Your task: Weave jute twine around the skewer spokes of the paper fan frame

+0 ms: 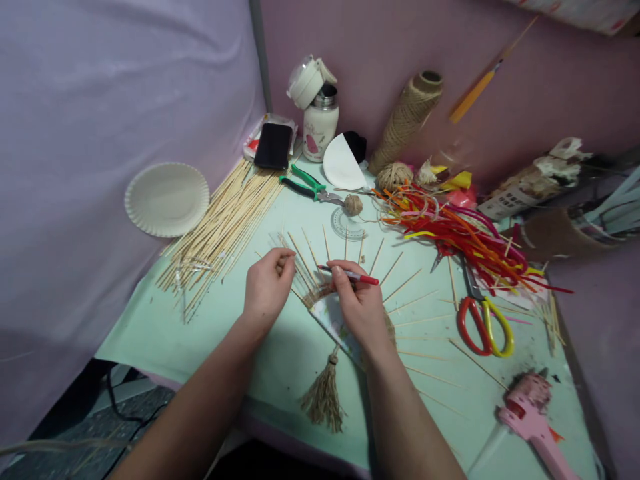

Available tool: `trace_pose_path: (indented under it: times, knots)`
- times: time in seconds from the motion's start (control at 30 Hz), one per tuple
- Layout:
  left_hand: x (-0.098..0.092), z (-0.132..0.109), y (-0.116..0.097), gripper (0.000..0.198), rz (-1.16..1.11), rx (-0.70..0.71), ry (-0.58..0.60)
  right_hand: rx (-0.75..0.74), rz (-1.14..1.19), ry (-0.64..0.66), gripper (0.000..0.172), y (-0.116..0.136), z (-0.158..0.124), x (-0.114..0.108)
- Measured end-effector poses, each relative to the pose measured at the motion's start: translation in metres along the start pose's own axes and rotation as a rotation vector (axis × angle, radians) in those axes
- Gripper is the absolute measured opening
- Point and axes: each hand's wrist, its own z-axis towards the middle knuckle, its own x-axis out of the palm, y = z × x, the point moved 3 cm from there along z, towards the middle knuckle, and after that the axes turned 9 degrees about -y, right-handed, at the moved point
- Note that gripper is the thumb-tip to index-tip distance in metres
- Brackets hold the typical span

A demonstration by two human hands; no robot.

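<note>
Nearest on the green desk point(200, 343), a tassel point(325, 399) of brown cord hangs out toward the person from the fan-shaped piece point(325, 312), and a pink glue gun point(531, 417) lies at the right corner. The fan-shaped piece rests at the middle of the desk, partly covered by the right hand point(361, 300), its thin sticks point(400, 290) spreading outward like rays. That hand grips a red pen point(365, 277), its tip pointing left over the sticks. The left hand point(269, 283) has thumb and fingers drawn together just beside a clear ruler point(303, 270) laid along the sticks at the left; whether it grips anything, one cannot tell. Scissors with one red and one yellow handle point(484, 327) lie to the right.

Farther back, a heap of loose sticks point(233, 223) lies on the left, next to a pale fluted plate point(167, 200). A clear protractor point(345, 225) and green-handled pliers point(315, 190) lie beyond the fan-shaped piece, with red and orange fuzzy stems point(450, 227) piled to their right. Farthest off are a dark phone point(273, 147), an open white bottle point(320, 130) and a leaning spool of twine point(407, 120).
</note>
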Motion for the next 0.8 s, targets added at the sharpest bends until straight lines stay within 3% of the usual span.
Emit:
trace_pose_path:
  times: [0.47,0.8]
  knots:
    - [0.0017,0.0023,-0.0022,0.024,0.136,0.050,0.044,0.011,0.000,0.021,0.027,0.0016,0.0000,0.0012]
    - [0.0019,0.0012,-0.0039,0.024,0.103,0.044,0.038,-0.025,-0.025,0.021,0.023,0.0018,0.0008,0.0026]
